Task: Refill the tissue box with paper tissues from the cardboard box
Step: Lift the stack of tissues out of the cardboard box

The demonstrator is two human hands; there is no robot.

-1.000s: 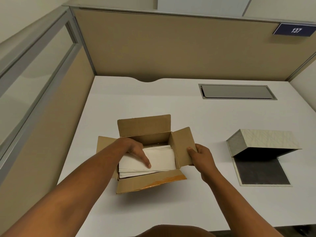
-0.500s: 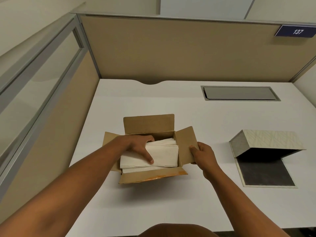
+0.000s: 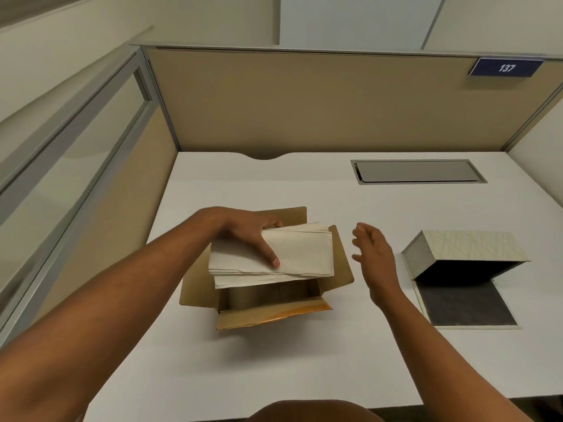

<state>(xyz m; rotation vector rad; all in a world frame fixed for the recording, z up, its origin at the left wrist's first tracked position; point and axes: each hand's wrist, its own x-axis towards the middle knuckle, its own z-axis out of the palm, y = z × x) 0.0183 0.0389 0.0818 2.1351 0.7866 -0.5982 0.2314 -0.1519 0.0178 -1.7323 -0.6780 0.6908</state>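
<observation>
Fingers (image 3: 268, 254) of left hand (image 3: 243, 229): clamped around a stack of white paper tissues (image 3: 292, 254), thumb on top, stack held above the open cardboard box (image 3: 274, 312). Right hand (image 3: 371, 254): fingers spread and loose, holding nothing, just beside the box's right flap. Tissue box (image 3: 463, 248): lid raised, dark interior showing, on the white desk (image 3: 304, 190) right of that hand. Desk hatch (image 3: 417, 172): closed, far side. Number sign (image 3: 505, 67): reads 137, on the partition.

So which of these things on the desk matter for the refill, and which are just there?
In use:
- left hand holding tissue stack
- right hand
- cardboard box
- tissue box, lid open

Just there:
- desk hatch
- sign 137
</observation>
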